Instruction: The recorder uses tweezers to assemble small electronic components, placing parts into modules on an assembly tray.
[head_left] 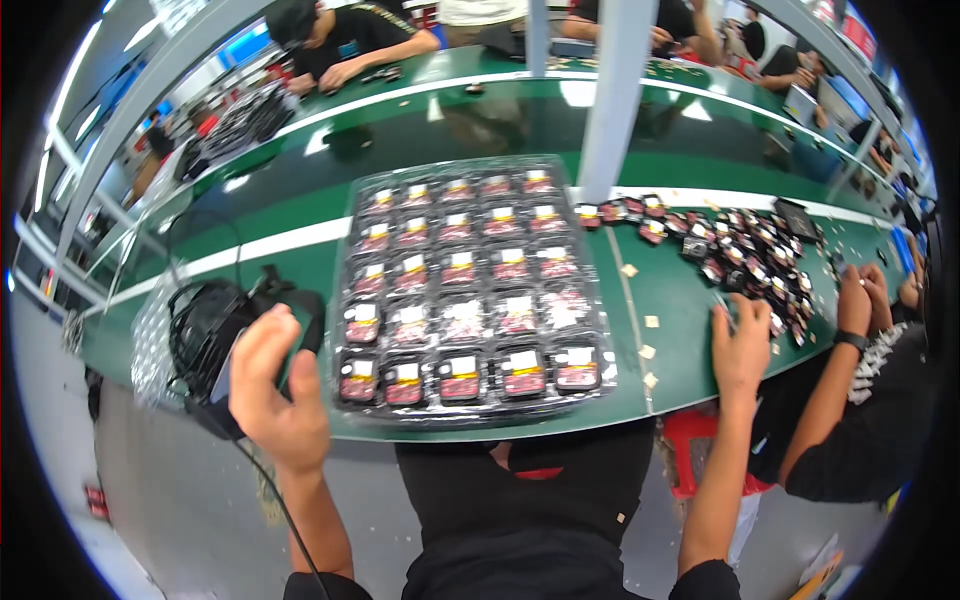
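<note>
My left hand (275, 390) is raised at the table's near left edge, fingers and thumb apart, with nothing in it. Just beyond it lie a black device with coiled cable (205, 325) and a sheet of bubble wrap (150, 345). In front of me is a clear plastic tray (470, 412), its rows of pockets filled with small black packs with red and white labels (461, 377). My right hand (742, 350) is beside a loose heap of similar packs (745, 255), its fingers curled together. Something small and greyish shows between thumb and forefinger, too blurred to name.
A white post (612, 100) rises behind the tray. Close on my right, a co-worker's hands (860, 300) are at the heap's edge. Other people sit across the green table (400, 130). A red stool (685, 450) stands under the near edge. Small tan bits (650, 322) lie scattered.
</note>
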